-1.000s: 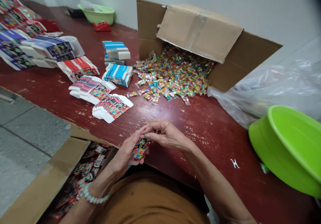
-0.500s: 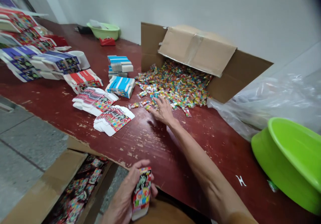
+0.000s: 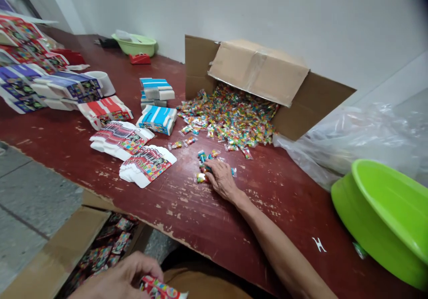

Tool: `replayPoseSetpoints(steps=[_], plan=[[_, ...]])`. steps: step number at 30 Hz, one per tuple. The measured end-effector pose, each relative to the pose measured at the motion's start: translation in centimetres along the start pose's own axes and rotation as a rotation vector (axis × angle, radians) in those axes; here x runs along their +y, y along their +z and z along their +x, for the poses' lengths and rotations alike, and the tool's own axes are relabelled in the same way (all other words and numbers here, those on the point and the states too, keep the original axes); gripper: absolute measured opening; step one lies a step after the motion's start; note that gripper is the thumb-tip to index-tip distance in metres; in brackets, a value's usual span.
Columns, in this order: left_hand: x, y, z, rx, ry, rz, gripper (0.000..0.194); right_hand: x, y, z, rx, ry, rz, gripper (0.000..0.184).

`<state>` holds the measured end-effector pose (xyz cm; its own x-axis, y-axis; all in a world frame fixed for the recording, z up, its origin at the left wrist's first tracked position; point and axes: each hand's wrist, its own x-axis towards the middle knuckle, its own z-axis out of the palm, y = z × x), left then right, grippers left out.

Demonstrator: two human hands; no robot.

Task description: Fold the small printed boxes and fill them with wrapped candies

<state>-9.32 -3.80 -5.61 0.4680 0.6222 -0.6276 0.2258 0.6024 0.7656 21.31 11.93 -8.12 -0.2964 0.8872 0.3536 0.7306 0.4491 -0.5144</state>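
So our right hand [image 3: 221, 178] has come back from the heap's edge since half a second ago, and a few clear-wrapped multicoloured candies [image 3: 201, 178] now sit mid-frame, apart from the heap [image 3: 234, 116]. Its fingers are loosely curled over them; can't tell if they're pinching any. Our left hand [image 3: 123, 276] has dropped further bottom-left, fingers closed round the small red printed carton [image 3: 160, 288], now tipped over. Carton print's too small to read, but a white H-shaped piece [image 3: 318, 244] lies lower right. Scuffed dark-red tabletop [image 3: 267, 192], pale wall [image 3: 301, 18] behind, grey speckled floor [image 3: 20, 187] left.
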Motion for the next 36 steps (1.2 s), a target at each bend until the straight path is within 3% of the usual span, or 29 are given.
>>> replayPoseSetpoints(steps=[3,6,10,13,16,21,24,26,29,33,36], plan=[[1.2,0.1,0.1,-0.173,-0.059,0.154,0.029,0.1,-0.3,-0.3,0.035,0.012,0.104,0.025],[2.7,1.7,0.9,-0.275,-0.039,0.069,0.034,-0.2,-1.4,0.5,0.12,0.081,0.099,0.026],[4.7,3.7,1.9,-0.113,0.168,-0.138,0.042,-2.0,-4.3,1.0,0.273,0.259,0.2,0.022],[5.9,4.8,2.4,0.014,0.266,-0.165,0.043,-4.4,-5.7,0.0,0.125,0.261,0.605,0.022],[6.8,5.7,2.7,0.027,0.284,-0.16,0.044,-7.0,-5.6,-1.9,-0.06,0.292,0.889,0.025],[7.2,6.8,2.9,-0.05,0.284,-0.196,0.056,-9.6,-4.9,-3.9,-0.118,0.164,0.783,0.015],[7.1,7.0,3.2,-0.075,0.345,-0.216,0.05,-10.2,-5.5,-4.1,-0.25,0.063,0.706,0.016],[7.0,7.1,3.4,-0.055,0.388,-0.235,0.045,-10.3,-5.8,-4.1,-0.261,0.016,0.687,0.017],[7.0,7.3,3.6,0.017,0.402,-0.251,0.042,-10.1,-5.7,-4.1,-0.138,0.11,0.744,0.024],[7.5,7.6,3.3,0.044,0.393,-0.313,0.034,-9.9,-5.3,-4.4,-0.038,0.27,0.876,0.018],[8.0,7.9,3.1,0.031,0.327,-0.48,0.043,-10.0,-5.2,-4.8,-0.102,0.364,1.004,0.028]])
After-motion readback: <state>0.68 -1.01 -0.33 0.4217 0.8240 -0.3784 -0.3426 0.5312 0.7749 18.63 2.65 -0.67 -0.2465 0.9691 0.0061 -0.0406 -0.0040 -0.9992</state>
